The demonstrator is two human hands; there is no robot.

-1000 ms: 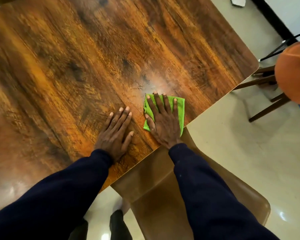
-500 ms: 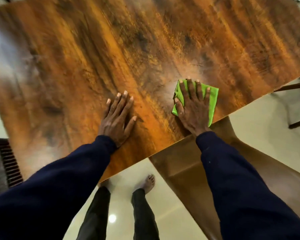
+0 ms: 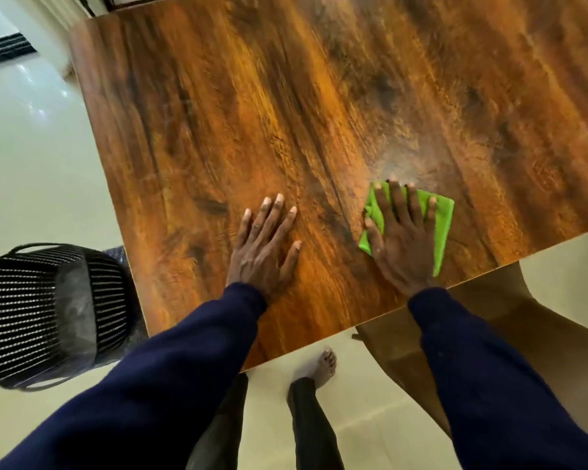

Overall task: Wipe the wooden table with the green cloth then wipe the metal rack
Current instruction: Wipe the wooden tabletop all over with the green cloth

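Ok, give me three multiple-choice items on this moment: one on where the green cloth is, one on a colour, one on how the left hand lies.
1. Where is the green cloth?
A. On the floor.
B. On the wooden table close to its near edge, under the right hand.
C. Hanging off the table's far edge.

2. What colour is the slatted basket on the floor beside the table?
A. White.
B. Red.
C. Black.

3. How is the left hand?
A. Flat on bare wood, fingers straight.
B. Pinching the cloth.
C. Lifted off the table.

Answers: 1 B, the right hand's spread fingers press the cloth flat on the wood; 2 C, its slats are plainly black; 3 A, its palm lies on the wood, apart from the cloth.
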